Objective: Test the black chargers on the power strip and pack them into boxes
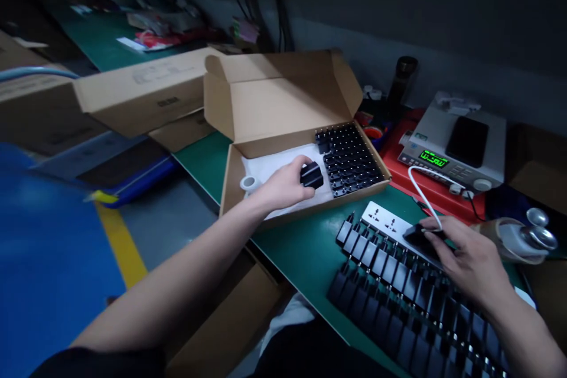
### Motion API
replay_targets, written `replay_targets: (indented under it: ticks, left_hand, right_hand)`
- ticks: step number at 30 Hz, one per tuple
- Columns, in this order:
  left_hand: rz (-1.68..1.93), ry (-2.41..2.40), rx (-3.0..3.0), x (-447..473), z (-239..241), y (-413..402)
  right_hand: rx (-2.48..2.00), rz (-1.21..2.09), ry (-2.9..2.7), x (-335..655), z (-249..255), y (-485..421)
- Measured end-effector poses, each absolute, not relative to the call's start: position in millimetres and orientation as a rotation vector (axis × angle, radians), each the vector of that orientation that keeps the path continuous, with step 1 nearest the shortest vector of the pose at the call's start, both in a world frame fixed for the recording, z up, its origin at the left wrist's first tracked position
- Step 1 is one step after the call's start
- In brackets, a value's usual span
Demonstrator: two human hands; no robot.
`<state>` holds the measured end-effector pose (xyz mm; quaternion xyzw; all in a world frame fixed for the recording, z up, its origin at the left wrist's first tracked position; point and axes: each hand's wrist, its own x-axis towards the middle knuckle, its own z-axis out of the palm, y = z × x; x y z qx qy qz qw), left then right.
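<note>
Green-topped bench (310, 260) carries an open brown cardboard box (283, 94) and, off to the right, a grey bench power supply (452, 153) on a red tray (398, 159). Inside the box, rows of matte black plug adapters (349, 159) sit beside a white foam sheet (283, 168). Nearer lies a ranked block of black adapters (398, 307) against a white-and-steel socket strip (381, 218). Left grip (283, 186) is closed around a black cube adapter (311, 176), just above the foam. Right grip (469, 254) is curled over a second black adapter (419, 240) on the strip – a thin white cable (420, 195) runs to it.
</note>
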<state>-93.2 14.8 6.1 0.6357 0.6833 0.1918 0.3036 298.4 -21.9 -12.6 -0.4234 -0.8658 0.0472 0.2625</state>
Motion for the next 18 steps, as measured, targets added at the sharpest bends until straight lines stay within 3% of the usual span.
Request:
replay_targets:
  ticks: [2,5,11,18]
  left_hand:
    - [0.111,1.862,1.807,-96.5,3.4,34.6]
    - [-0.118,1.666,1.844,-89.5,-4.5,54.8]
    - [-0.043,1.33,1.683,-91.7,-4.9,59.5]
    - [-0.059,1.3,1.758,-104.8,-22.1,49.0]
  right_hand:
    - [-1.162,0.08,-2.326,297.2,-13.9,-23.1]
    - [-1.192,0.038,-2.319,294.7,-14.9,-23.8]
    - [-1.225,0.092,-2.318,294.6,-15.9,-24.1]
    - [-1.276,0.127,-2.288,297.5,-18.0,-26.5]
